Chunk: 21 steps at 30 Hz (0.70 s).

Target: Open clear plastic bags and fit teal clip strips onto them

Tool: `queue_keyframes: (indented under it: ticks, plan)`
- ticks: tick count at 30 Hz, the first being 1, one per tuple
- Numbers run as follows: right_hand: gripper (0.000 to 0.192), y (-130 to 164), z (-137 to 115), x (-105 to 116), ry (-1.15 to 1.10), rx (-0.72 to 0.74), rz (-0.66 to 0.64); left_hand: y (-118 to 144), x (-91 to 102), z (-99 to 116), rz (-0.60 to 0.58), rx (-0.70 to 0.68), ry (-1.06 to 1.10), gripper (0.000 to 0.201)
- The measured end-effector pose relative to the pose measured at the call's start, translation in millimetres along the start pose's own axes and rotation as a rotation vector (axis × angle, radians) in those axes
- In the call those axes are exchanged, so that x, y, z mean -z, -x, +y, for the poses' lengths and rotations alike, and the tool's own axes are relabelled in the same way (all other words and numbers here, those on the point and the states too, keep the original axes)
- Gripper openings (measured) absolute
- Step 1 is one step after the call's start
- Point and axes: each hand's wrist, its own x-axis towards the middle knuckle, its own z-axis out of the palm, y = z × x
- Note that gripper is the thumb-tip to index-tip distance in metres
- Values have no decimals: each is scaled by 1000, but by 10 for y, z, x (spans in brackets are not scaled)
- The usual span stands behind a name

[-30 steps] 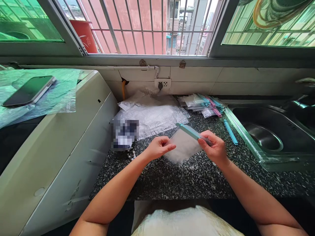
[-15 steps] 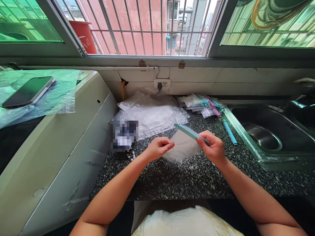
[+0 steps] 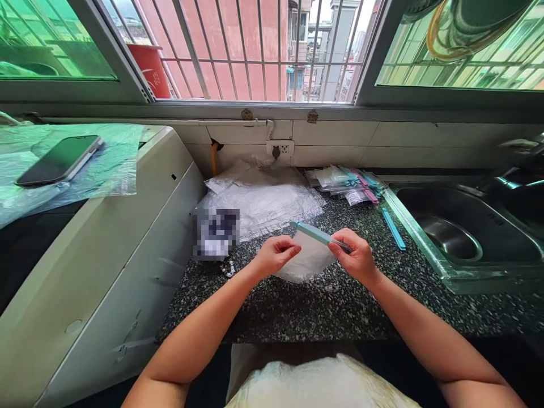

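Note:
A light blue bag clip (image 3: 313,232) runs along the top edge of a clear plastic bag (image 3: 309,262), above the speckled counter. My right hand (image 3: 356,258) is closed round the clip's right end, where a darker strip shows beside the fingers. At the bag's left edge, my left hand (image 3: 276,255) is pinched, thumb against fingers; the gripped part is mostly hidden. The clip's left end sticks out free just above my left thumb. Another blue bag clip (image 3: 393,229) lies on the counter to the right.
Clear plastic bags (image 3: 267,198) lie spread behind my hands. Packed clips (image 3: 355,182), blue and pink, are piled near the sink (image 3: 450,226). A blurred-out item (image 3: 216,233) is at left. A phone (image 3: 59,161) rests on the white appliance (image 3: 140,221).
My right hand has moved left and slightly down with the bag clip, closer to my left hand. The bag shifted left with it. My left hand stays pinched in nearly the same place.

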Motion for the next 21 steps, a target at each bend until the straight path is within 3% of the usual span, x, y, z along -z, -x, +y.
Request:
queue_keyframes:
  ticks: [10, 16, 21]
  plan:
    - [14, -2, 34, -20, 29, 34, 33, -8, -49, -27, 26, 11, -11, 40]
    - [16, -4, 54, -30, 14, 64, 43, -31, -95, -17, 57, 133, 113, 47]
    - [18, -79, 59, 84, -9, 50, 84, -71, -103, 68, 39, 287, 225, 46]
